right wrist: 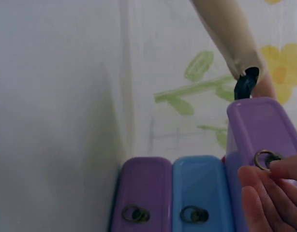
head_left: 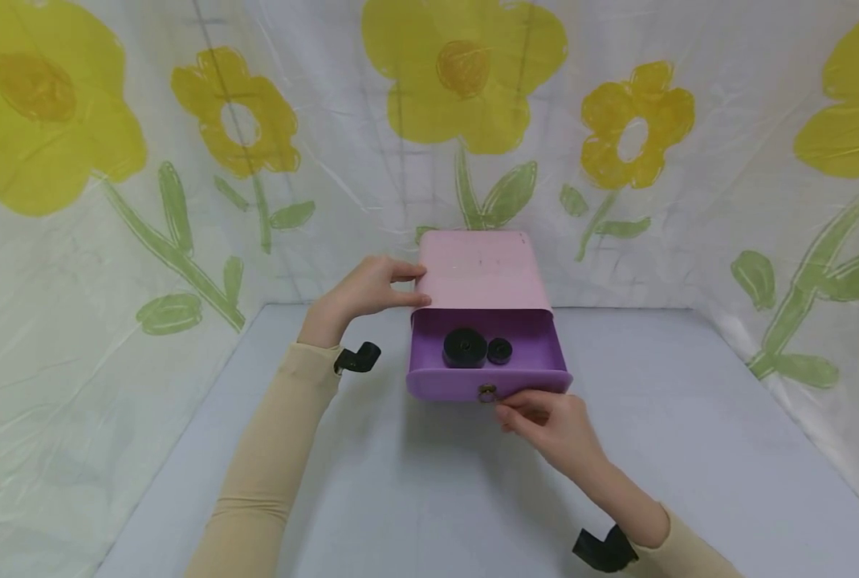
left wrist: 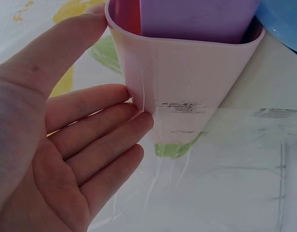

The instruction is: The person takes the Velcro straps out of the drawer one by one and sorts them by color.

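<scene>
A pale pink drawer case has its purple drawer pulled out toward me. Inside the drawer lie a large black disc and a smaller black disc, each with a hole or dimple in its middle. My left hand rests its fingertips against the case's left side, fingers fairly straight, thumb at the front rim in the left wrist view. At the drawer front, my right hand pinches the metal ring pull between thumb and fingers.
In the right wrist view, a blue drawer and another purple drawer, both with ring pulls, are stacked beneath the pulled-out one. The white table extends around the stack. A flower-printed sheet hangs behind.
</scene>
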The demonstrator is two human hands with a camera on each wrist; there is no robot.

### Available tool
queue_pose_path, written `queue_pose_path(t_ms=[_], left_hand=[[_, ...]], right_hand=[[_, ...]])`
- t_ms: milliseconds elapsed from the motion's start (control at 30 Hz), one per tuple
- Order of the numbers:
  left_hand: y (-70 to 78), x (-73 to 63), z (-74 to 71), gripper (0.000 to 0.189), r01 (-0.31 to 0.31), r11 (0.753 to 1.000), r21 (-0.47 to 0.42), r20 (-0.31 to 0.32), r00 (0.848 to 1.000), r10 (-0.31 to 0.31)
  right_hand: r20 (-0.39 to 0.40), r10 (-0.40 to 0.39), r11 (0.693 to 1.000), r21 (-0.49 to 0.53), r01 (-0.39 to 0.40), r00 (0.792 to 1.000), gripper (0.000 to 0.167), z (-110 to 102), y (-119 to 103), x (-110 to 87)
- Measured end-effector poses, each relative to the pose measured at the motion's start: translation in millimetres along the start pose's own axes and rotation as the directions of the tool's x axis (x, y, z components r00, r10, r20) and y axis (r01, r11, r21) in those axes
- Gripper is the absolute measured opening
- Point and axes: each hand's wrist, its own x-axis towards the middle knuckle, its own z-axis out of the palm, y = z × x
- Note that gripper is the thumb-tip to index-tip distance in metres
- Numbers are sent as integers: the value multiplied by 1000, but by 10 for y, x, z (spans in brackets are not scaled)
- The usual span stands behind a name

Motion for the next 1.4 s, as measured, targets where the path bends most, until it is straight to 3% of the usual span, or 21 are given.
queue_pose_path(t_ms=[133, 267, 467, 733, 1000, 1167, 1400], left_hand=[[4, -2, 1, 67, 0, 1000, -4, 0, 1000, 0], [3, 0, -1, 68, -1, 1000, 5, 3, 1000, 1], [-11, 4, 6, 67, 1, 1000, 1, -5, 1000, -1], [-9, 2, 7, 67, 3, 1000, -4, -5, 1000, -3], [5, -6, -4, 68, -4, 1000, 10, 10, 1000, 4], [10, -12, -4, 67, 3, 1000, -4, 3, 1000, -3], [-13, -3, 7, 66, -2, 1000, -11, -6, 1000, 2]], right_hand=[[-43, -58, 998, -17, 58, 997, 6, -70, -52, -38], [-79, -124, 990, -69, 119, 989, 10, -169, -248, -55], [-106, -158, 984, -94, 148, 982, 11, -319, -485, -66], [-74, -141, 988, -74, 135, 987, 7, -525, -239, -39], [-116, -191, 978, -102, 179, 975, 8, -704, -347, 111], [-117, -155, 982, -130, 140, 981, 2, -756, -355, 227], [-61, -27, 973, -230, 12, 998, 7, -804, -357, 416]])
